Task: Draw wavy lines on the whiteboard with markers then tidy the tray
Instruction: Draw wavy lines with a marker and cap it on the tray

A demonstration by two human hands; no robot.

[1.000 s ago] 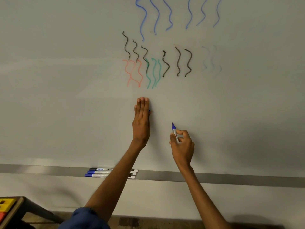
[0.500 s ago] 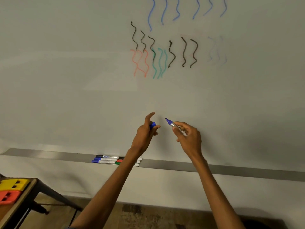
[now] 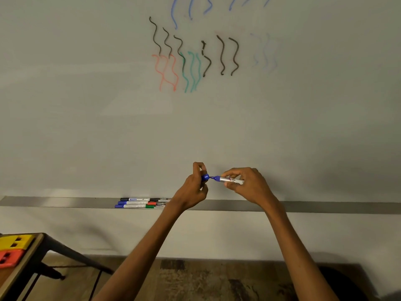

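Observation:
My right hand [image 3: 249,185] grips a blue marker [image 3: 227,179] by its silver barrel, tip pointing left. My left hand [image 3: 195,187] pinches the marker's blue cap [image 3: 205,177], whose mouth meets the tip. Both hands hover in front of the whiteboard [image 3: 86,105], just above the grey tray [image 3: 325,207]. Wavy lines in black [image 3: 234,55], red [image 3: 167,72], green [image 3: 191,72] and blue [image 3: 174,16] cover the board's upper middle. Several capped markers [image 3: 141,203] lie side by side in the tray, left of my left wrist.
A wooden table with dark metal legs [image 3: 28,257] stands at the lower left and carries a yellow block [image 3: 15,242] and a red block [image 3: 8,258]. Below the board are a white wall and a brown floor [image 3: 195,279].
My left hand left the board, where it lay flat, and came down with the cap. Both hands dropped toward the tray and met, cap against marker tip. The view tilted downward.

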